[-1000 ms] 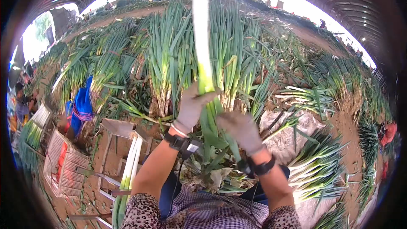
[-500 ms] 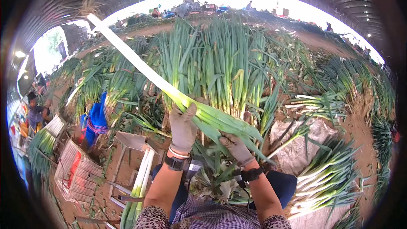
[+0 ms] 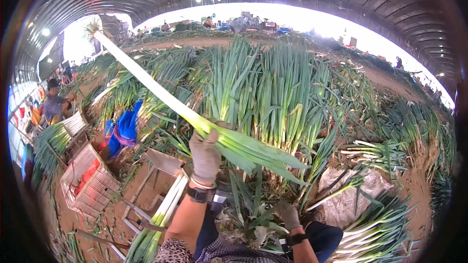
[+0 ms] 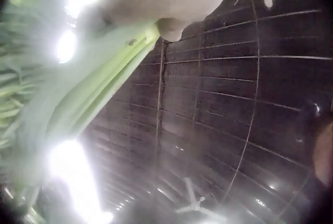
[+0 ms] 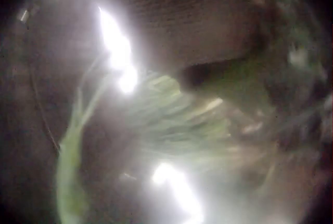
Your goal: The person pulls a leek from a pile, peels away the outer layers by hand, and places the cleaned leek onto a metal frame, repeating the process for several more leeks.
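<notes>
a long green onion point(image 3: 161, 95) is gripped near its green part by the gloved left hand point(image 3: 204, 155) and is held up slanted, its white root end pointing far left. the gloved right hand point(image 3: 287, 214) is kept low among loose leaves point(image 3: 253, 221); its grip cannot be told.

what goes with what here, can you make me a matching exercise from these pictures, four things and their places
Things:
1 leek
2 left hand
3 right hand
4 white crate

Places:
A low among the trimmed leaves
B on the dirt at far left
C gripping the stalk where white turns green
D raised slantwise, root end up left

Pairs: 1-D, 2-C, 3-A, 4-B
</notes>
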The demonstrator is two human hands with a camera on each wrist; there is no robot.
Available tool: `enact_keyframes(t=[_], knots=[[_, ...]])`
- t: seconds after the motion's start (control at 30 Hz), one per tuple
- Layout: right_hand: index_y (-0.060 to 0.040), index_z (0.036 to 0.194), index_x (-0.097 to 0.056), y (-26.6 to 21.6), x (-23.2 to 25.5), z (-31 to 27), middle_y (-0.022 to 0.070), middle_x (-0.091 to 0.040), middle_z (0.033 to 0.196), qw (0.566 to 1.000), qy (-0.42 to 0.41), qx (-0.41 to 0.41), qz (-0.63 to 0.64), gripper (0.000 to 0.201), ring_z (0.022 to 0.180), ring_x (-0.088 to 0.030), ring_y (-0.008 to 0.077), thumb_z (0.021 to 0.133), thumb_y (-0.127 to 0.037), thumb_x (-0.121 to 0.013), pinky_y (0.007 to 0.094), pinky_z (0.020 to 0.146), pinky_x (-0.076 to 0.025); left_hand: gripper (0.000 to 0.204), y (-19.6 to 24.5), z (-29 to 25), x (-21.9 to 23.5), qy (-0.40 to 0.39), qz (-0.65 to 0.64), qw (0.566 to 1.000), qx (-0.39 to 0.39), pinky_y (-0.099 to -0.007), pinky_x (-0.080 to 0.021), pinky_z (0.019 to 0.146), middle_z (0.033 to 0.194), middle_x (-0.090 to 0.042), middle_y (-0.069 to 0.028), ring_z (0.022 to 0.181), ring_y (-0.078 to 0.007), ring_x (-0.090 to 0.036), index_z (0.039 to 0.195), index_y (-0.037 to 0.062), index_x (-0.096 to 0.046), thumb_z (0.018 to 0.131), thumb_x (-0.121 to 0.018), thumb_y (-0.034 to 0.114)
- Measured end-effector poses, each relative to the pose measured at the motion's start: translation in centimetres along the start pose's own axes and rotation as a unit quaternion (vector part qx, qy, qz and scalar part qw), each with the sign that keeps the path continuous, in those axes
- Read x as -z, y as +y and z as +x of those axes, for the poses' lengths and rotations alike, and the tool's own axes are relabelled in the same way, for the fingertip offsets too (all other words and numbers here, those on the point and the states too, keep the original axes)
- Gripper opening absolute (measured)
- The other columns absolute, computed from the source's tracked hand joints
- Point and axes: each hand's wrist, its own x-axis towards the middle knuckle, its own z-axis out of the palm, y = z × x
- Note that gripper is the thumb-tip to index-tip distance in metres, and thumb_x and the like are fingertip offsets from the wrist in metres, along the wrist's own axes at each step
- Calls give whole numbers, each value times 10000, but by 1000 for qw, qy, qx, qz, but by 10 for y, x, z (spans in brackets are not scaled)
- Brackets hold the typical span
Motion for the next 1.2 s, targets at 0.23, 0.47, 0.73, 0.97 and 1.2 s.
enact_keyframes(t=[0.23, 0.47, 0.73, 0.97, 1.2], knots=[[-3, 1027, -660, -156, 47, 22, 108, -662, 980, 978, 58, 99, 175, 227, 891, -617, 165, 808, -36, -606, 280, 814, -472, 456, 39, 14, 61, -54, 44, 997, 16, -363, -523, 773, 930, -662, -129, 859, -227, -643, 1086, 8, -537, 785, -747, 277], [-21, 1077, -650, -214, 23, 48, 103, -653, 1055, 953, 30, 145, 266, 228, 967, -620, 188, 859, -49, -588, 308, 863, -477, 498, 57, -14, 83, -91, 9, 990, 108, -367, -512, 798, 936, -659, -144, 875, -256, -641, 1098, 1, -538, 755, -771, 277], [-17, 1099, -642, -229, 18, 22, 108, -663, 1045, 969, -19, 183, 164, 245, 935, -633, 172, 867, -69, -584, 310, 802, -492, 307, 119, 33, 71, -66, 195, 978, 15, -320, -505, 751, 900, -661, -102, 818, -193, -631, 1028, -10, -583, 787, -702, 139], [-11, 1090, -635, -192, -34, 28, 142, -653, 1044, 970, -91, 189, 125, 244, 901, -638, 228, 878, -131, -611, 334, 784, -493, 239, 305, 53, 45, 75, 658, 727, -181, -294, -457, 602, 734, -611, -73, 629, -146, -532, 1002, -1, -611, 783, -664, 79], [-41, 1131, -631, -160, -94, 34, 152, -653, 1051, 952, -267, 101, 109, 308, 910, -616, 249, 901, -243, -595, 349, 797, -469, 377, 401, -60, 132, 35, 916, 339, -210, -421, -478, 698, 926, -628, -185, 851, -365, -607, 1116, 41, -586, 748, -653, 95]])
